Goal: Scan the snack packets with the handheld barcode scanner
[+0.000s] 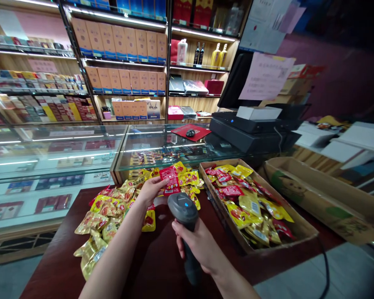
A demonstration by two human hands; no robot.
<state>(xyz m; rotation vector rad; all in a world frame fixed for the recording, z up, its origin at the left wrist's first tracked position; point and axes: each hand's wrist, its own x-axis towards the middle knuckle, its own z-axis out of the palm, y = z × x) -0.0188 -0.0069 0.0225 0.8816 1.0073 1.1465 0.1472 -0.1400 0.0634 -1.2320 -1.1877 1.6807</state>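
Pinched in my left hand [151,190] is a red snack packet [171,179], its printed side with a barcode turned toward me. My right hand [198,242] is wrapped round the handle of a dark grey barcode scanner [183,206], which shows a small blue light on top. The scanner's head sits just below the red packet. Around my left arm lies a loose pile of gold and yellow snack packets [112,203] on the dark red table [156,265]. Right of the scanner stands an open cardboard box [221,222] filled with red, yellow and gold packets.
An emptier-looking cardboard box [318,203] stands at the right. Behind the table runs a glass display counter [146,143], bearing a red mouse pad [182,130] with a black mouse [190,133]. A dark monitor [233,81] and black till [252,131] are at the back right.
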